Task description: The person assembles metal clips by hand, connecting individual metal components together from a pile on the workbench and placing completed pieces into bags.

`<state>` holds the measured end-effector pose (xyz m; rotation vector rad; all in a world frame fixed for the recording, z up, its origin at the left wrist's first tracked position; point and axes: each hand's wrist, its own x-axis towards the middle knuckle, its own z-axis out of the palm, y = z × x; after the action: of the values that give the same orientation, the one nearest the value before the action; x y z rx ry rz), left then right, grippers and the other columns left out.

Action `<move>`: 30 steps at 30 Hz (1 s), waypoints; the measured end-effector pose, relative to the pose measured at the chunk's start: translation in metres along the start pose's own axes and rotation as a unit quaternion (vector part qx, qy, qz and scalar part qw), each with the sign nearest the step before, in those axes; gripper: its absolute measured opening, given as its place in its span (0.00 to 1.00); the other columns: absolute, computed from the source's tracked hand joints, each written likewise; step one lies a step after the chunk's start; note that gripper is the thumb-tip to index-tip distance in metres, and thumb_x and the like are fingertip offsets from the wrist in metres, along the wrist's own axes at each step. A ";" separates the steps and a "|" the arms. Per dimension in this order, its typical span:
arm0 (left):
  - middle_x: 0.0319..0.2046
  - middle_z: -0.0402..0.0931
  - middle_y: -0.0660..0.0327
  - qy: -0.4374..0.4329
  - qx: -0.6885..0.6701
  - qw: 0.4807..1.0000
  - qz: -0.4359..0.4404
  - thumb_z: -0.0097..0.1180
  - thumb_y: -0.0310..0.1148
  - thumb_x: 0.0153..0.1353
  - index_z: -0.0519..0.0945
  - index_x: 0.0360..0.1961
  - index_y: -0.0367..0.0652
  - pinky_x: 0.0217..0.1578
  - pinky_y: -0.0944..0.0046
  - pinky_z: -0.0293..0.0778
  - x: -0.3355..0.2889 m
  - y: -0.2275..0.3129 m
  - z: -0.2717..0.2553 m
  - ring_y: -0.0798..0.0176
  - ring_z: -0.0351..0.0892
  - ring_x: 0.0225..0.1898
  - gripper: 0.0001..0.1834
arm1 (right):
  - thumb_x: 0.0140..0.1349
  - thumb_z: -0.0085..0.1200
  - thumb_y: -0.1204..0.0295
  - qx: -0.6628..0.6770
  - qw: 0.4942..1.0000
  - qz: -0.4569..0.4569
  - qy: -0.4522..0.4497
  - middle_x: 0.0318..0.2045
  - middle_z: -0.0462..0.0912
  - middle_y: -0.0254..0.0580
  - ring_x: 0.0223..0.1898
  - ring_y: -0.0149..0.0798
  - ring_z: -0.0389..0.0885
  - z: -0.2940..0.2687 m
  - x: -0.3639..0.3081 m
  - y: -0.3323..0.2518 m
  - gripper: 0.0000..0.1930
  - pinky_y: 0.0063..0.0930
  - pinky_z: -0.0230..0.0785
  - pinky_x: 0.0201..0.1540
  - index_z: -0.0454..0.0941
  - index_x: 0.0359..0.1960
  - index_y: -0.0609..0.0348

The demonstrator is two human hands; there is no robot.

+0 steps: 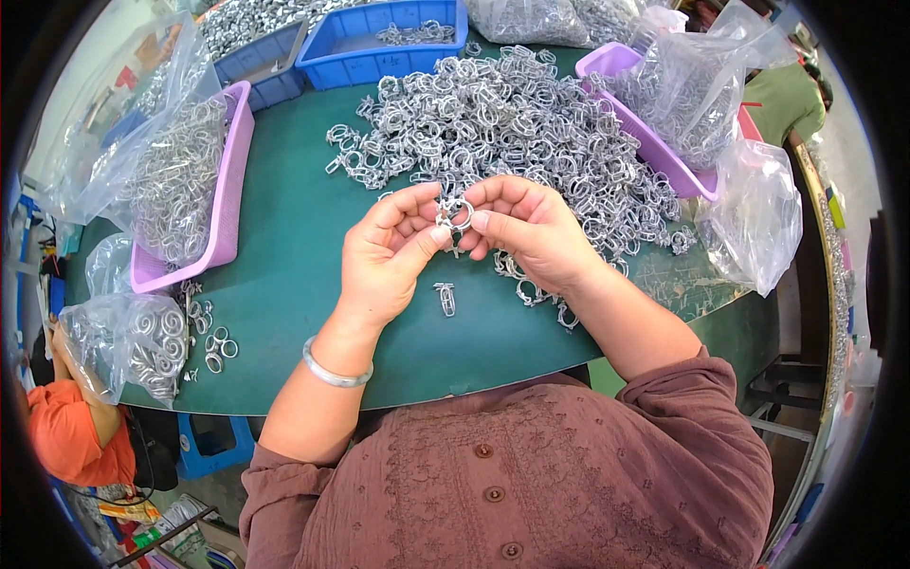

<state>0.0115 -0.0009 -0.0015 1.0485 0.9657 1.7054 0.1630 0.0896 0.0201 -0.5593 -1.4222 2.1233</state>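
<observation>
At the frame's centre, a small silver-grey metal ring piece (455, 226) is sitting between both grips, its longer extent running roughly up-down. The bare left hand (384, 248) is pinching its left side, the bare right hand (533, 228) its right, fingertips closed. Below, a slim silver-grey metal piece (446, 300) is lying on the green tabletop (289, 284).

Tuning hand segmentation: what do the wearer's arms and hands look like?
Left hand and right hand: ungloved. Loose, brown, roughly elbow-length sleeves. One pale, mottled bangle circles the left forearm; none visible on the right.
</observation>
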 end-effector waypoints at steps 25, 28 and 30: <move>0.23 0.74 0.63 0.047 0.025 0.992 -0.111 0.45 0.34 0.61 0.74 0.28 0.39 0.22 0.74 0.67 -0.001 0.008 -0.007 0.72 0.71 0.21 0.11 | 0.55 0.50 0.80 -0.055 0.997 -0.043 0.017 0.32 0.77 0.39 0.32 0.29 0.77 0.003 -0.001 0.003 0.09 0.21 0.71 0.35 0.70 0.39 0.65; 0.22 0.73 0.64 0.036 0.056 0.989 -0.128 0.47 0.33 0.60 0.75 0.27 0.38 0.21 0.73 0.68 -0.001 0.008 -0.004 0.72 0.71 0.21 0.10 | 0.55 0.50 0.81 -0.097 0.993 -0.069 0.008 0.32 0.76 0.37 0.33 0.28 0.76 0.002 -0.001 0.005 0.09 0.21 0.70 0.37 0.71 0.39 0.65; 0.24 0.74 0.64 0.037 0.088 0.989 -0.110 0.50 0.31 0.58 0.74 0.29 0.38 0.23 0.73 0.69 -0.001 0.008 -0.002 0.72 0.72 0.22 0.07 | 0.54 0.49 0.82 -0.126 0.989 -0.082 -0.005 0.32 0.76 0.37 0.34 0.28 0.76 0.001 0.000 0.006 0.09 0.21 0.69 0.38 0.71 0.39 0.65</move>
<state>0.0075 -0.0043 0.0045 0.9568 1.2515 1.5062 0.1616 0.0870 0.0143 -0.5059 -1.6958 1.8349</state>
